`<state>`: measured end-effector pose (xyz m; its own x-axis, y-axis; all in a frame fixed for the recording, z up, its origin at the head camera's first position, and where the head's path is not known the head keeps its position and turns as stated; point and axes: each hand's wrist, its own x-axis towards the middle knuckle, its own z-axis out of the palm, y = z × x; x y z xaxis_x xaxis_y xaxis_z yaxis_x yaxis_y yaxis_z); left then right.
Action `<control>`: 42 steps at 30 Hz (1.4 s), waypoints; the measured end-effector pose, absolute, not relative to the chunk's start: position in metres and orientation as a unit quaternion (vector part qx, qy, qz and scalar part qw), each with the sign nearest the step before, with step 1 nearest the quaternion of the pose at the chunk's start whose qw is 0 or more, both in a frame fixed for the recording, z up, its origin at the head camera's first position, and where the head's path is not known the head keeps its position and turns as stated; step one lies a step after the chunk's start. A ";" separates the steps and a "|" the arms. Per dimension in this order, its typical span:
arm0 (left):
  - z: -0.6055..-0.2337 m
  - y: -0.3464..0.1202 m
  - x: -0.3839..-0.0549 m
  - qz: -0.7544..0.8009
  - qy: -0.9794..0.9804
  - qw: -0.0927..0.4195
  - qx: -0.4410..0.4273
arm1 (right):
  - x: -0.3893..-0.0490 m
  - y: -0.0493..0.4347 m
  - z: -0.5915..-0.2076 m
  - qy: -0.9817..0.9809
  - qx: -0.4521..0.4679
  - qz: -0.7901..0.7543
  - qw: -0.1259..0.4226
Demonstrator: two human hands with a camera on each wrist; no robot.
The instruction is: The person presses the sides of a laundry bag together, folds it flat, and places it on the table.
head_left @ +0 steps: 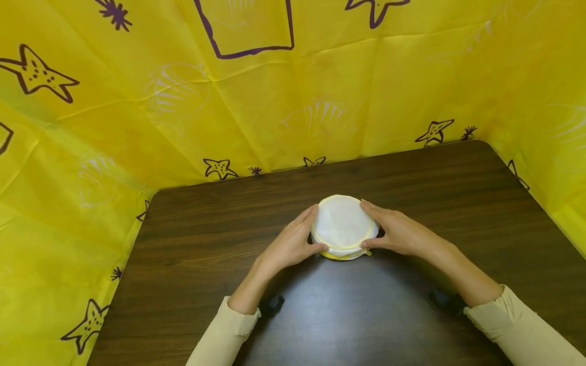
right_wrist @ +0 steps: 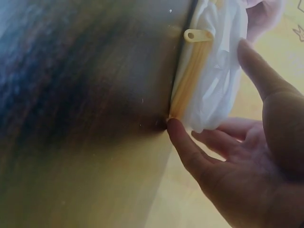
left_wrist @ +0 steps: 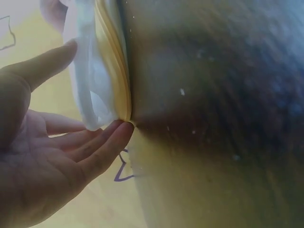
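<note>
We see the left hand point(head_left: 289, 245) and the right hand point(head_left: 399, 234) at the two sides of a round white bag point(head_left: 344, 222), which lies flat near the middle of the brown table point(head_left: 197, 269); the fingers of both hands are clamped on this bag, with each thumb at the near edge and the other fingers bent along the side; in the wrist views, some fingertips reach down to where the bag meets the table; a yellow zipper point(left_wrist: 114, 61) goes around the low part of the bag, and its pull tab point(right_wrist: 198, 35) sticks out near the right thumb; behind the table we see a yellow cloth point(head_left: 256, 107) with dark stars on it.
</note>
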<state>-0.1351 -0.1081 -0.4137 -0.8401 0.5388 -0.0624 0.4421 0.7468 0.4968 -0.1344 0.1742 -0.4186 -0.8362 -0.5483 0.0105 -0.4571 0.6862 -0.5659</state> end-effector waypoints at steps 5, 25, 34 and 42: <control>-0.413 -0.107 -0.136 0.235 0.929 0.104 0.266 | -0.136 0.174 -0.419 0.915 -0.275 -0.282 0.082; -0.413 -0.100 -0.136 0.177 0.946 0.112 0.245 | -0.136 0.171 -0.422 0.926 -0.269 -0.252 0.083; -0.414 -0.096 -0.138 0.134 0.955 0.113 0.238 | -0.135 0.170 -0.425 0.925 -0.282 -0.244 0.070; -0.414 -0.096 -0.135 0.118 0.951 0.119 0.260 | -0.133 0.169 -0.425 0.926 -0.282 -0.237 0.077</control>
<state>-0.1347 -0.0965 -0.4136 -0.8367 0.5223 -0.1650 0.4663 0.8373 0.2856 -0.1326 0.1693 -0.4246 -0.8293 -0.5588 -0.0080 -0.4862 0.7285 -0.4826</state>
